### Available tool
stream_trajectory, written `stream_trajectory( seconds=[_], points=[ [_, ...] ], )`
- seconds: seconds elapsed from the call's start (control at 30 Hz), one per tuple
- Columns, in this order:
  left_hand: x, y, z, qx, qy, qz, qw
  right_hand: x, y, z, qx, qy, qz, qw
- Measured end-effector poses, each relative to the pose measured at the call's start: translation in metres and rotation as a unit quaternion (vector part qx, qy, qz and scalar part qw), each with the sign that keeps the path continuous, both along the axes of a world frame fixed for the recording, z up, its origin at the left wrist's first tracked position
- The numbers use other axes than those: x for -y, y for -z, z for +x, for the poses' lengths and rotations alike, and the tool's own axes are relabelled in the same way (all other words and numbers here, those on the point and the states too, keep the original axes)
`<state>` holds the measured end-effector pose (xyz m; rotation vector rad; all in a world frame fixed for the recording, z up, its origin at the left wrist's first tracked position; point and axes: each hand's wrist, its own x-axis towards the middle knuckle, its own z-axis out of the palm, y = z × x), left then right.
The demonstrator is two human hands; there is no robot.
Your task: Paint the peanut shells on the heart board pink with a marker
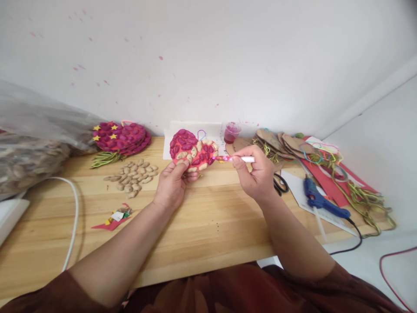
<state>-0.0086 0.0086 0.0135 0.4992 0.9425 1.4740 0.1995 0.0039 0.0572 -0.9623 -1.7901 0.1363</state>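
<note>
Head: brush (234, 159) in right hand (257, 178).

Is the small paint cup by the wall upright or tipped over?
Upright. The paint cup stands on its base beside the white paper, mouth up, with dark pink paint inside; no spill shows around it.

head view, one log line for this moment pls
left hand: holds peanut disc | right hand: holds brush, tip at disc | wooden table
</note>
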Motion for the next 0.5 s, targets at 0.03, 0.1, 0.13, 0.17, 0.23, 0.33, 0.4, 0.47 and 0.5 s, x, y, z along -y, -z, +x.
stream_trajectory(
  seconds=[0.03,0.1,0.13,0.17,0.23,0.33,0.4,0.47,0.5],
  points=[
    [0.0002,-0.0008,0.0004,-0.002,-0.003,0.0,1.0,0.0001,-0.0003,0.0,0.003,0.003,0.001,1.0],
    [0.0007,-0.0021,0.0007,-0.006,-0.006,0.005,1.0,0.0005,-0.0007,0.0,0.008,0.008,0.0,1.0],
    [0.0009,-0.0026,0.0007,-0.008,-0.006,0.006,1.0,0.0007,-0.0006,0.0001,0.009,0.009,-0.001,1.0],
    [0.0011,-0.0028,0.0005,-0.011,-0.007,0.007,1.0,0.0009,-0.0003,0.0002,0.007,0.01,-0.002,1.0],
    [0.0012,-0.0028,0.0002,-0.014,-0.01,0.006,1.0,0.0011,0.0006,0.0002,-0.002,0.013,0.001,1.0],
    [0.0011,-0.0024,-0.0002,-0.012,-0.012,0.004,1.0,0.0014,0.0019,-0.0005,-0.003,0.012,0.005,1.0],
    [0.0009,-0.0026,-0.0003,-0.01,-0.014,0.002,1.0,0.0016,0.0022,-0.0015,0.003,0.007,-0.002,1.0],
    [0.0007,-0.0032,-0.0002,-0.007,-0.018,0.002,1.0,0.002,0.0024,-0.0023,0.008,0.0,-0.013,1.0],
    [0.0005,-0.0035,-0.0002,-0.005,-0.02,0.004,1.0,0.0022,0.0025,-0.0027,0.009,-0.003,-0.016,1.0]
  ],
)
